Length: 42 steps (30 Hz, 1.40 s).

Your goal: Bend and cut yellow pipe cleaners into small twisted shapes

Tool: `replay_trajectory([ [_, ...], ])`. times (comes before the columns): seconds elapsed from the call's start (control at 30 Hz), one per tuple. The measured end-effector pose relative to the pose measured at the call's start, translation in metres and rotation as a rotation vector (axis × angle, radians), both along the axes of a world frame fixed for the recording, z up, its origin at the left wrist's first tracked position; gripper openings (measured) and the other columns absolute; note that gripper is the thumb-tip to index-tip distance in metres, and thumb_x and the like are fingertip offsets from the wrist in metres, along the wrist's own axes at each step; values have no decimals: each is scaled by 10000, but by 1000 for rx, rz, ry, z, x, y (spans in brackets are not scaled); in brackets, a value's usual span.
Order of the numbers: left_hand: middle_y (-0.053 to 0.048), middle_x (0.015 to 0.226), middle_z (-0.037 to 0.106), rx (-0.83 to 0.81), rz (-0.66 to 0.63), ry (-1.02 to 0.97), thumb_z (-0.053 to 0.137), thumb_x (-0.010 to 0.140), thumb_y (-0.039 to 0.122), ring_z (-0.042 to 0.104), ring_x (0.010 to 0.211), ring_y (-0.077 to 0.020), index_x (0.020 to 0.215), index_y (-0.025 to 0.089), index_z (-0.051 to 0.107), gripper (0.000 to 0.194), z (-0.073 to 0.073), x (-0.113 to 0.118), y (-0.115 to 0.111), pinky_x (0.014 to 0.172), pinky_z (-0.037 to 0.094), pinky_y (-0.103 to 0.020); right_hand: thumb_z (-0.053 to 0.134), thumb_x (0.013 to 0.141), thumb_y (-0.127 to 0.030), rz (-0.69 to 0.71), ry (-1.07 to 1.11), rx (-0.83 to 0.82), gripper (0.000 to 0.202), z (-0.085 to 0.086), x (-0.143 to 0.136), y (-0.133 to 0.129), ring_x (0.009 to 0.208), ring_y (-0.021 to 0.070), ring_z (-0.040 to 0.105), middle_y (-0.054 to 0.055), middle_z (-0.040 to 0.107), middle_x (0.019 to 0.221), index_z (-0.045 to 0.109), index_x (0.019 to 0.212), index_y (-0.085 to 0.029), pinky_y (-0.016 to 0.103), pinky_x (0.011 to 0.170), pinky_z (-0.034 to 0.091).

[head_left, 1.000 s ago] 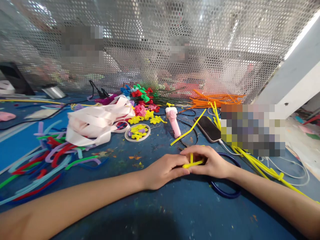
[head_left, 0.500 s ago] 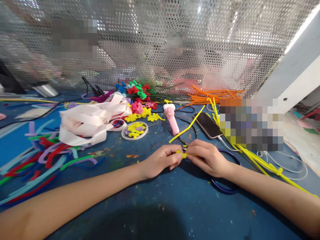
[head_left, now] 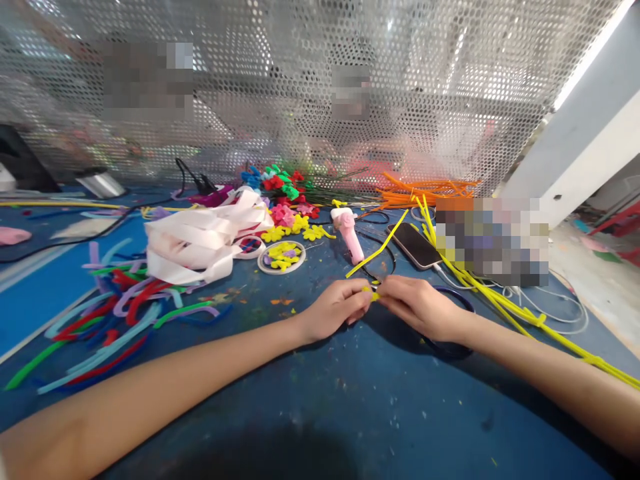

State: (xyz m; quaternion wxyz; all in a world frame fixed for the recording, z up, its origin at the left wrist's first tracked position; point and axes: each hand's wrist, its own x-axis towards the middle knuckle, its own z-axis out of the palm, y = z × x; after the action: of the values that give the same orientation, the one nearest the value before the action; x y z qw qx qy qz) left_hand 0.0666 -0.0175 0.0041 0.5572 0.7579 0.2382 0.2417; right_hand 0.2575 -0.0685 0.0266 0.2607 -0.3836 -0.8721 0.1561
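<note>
My left hand (head_left: 336,310) and my right hand (head_left: 420,308) meet above the middle of the blue table. Both are closed, pinching a small piece of yellow pipe cleaner (head_left: 375,297) between their fingertips; most of it is hidden by the fingers. Under my right hand lie scissors with dark blue handles (head_left: 453,353), partly covered. Just beyond the hands rests a loose yellow pipe cleaner (head_left: 377,247), beside a pink handheld device (head_left: 349,237). A round dish (head_left: 303,260) holding yellow and purple pipe-cleaner flowers sits to the left.
Pale pink ribbon (head_left: 190,247) is heaped at left, near scattered coloured pipe cleaners (head_left: 115,320). Finished flowers (head_left: 287,183) and orange pipe cleaners (head_left: 425,191) lie by the perforated metal screen (head_left: 300,80). A phone (head_left: 415,245) and a yellow bundle (head_left: 500,297) are at right.
The view has shifted slightly, so the table things at left appear farther right. Both hands still pinch the yellow piece, less of which now shows between them.
</note>
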Motion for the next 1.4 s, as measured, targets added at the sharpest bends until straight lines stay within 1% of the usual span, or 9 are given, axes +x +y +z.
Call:
replay_trajectory([
  [0.23, -67, 839, 625, 719, 105, 49, 698, 650, 453, 547, 772, -195, 860, 204, 623, 333, 25, -16, 2, 678, 368, -270, 492, 851, -303, 46, 901, -1243, 224, 21, -20, -27, 424, 40, 116, -103, 204, 513, 398, 686, -184, 142, 374, 163],
  [0.4, -48, 705, 602, 770, 121, 113, 656, 678, 386, 512, 688, -180, 732, 222, 644, 172, 35, -23, -6, 643, 338, -274, 477, 849, -252, 132, 1044, -1488, 222, 26, -28, -28, 412, 34, 63, -111, 160, 496, 403, 654, -175, 123, 346, 121],
  [0.63, 8, 543, 448, 696, 166, 94, 486, 761, 233, 360, 523, -110, 540, 177, 517, 230, 45, -16, -28, 545, 259, -263, 504, 837, -330, -15, 865, -1097, 224, 23, -36, -30, 413, 37, 119, -104, 212, 499, 438, 686, -179, 151, 361, 156],
  [0.77, 46, 475, 276, 66, 168, -12, 422, 770, 248, 245, 443, -70, 475, 177, 325, 318, 46, -6, -38, 437, 196, -218, 472, 843, -276, -105, 368, -205, 232, 26, -31, -32, 508, 80, 325, -26, 387, 565, 488, 635, -175, 224, 471, 285],
  [0.87, 75, 441, 183, -504, 130, -43, 427, 718, 242, 120, 383, -42, 468, 192, 249, 311, 46, -2, -38, 369, 103, -189, 413, 873, -233, 48, -44, 154, 272, 31, -23, -29, 520, 113, 323, 9, 422, 580, 506, 619, -200, 277, 480, 269],
  [0.97, 87, 395, 148, -866, 34, 55, 420, 710, 233, 69, 335, -30, 448, 197, 246, 316, 43, -1, -31, 332, 51, -184, 408, 902, -286, 232, -267, 226, 264, 35, -14, -16, 527, 130, 366, 24, 492, 637, 563, 695, -236, 294, 463, 288],
  [1.07, 77, 410, 212, -869, 51, -10, 452, 757, 252, 146, 326, -30, 477, 176, 325, 317, 32, -2, -23, 327, 100, -168, 429, 909, -305, 237, -270, 282, 204, 37, -2, -3, 677, 152, 497, 28, 562, 772, 602, 808, -267, 322, 609, 416],
  [1.23, 40, 554, 380, -549, 240, -279, 523, 831, 333, 347, 458, -53, 735, 126, 569, 233, 9, -5, -15, 397, 255, -156, 406, 921, -230, -356, -262, 509, 202, 24, 27, -15, 997, 231, 509, 86, 568, 1016, 555, 1056, -215, 423, 864, 406],
  [1.4, 14, 664, 439, -583, 178, -350, 561, 830, 316, 400, 558, -61, 859, 103, 640, 229, 0, -6, -12, 479, 348, -176, 535, 840, -404, -563, -494, 123, 262, -5, 50, -51, 811, 238, 557, 92, 566, 865, 564, 924, -157, 381, 716, 464],
])
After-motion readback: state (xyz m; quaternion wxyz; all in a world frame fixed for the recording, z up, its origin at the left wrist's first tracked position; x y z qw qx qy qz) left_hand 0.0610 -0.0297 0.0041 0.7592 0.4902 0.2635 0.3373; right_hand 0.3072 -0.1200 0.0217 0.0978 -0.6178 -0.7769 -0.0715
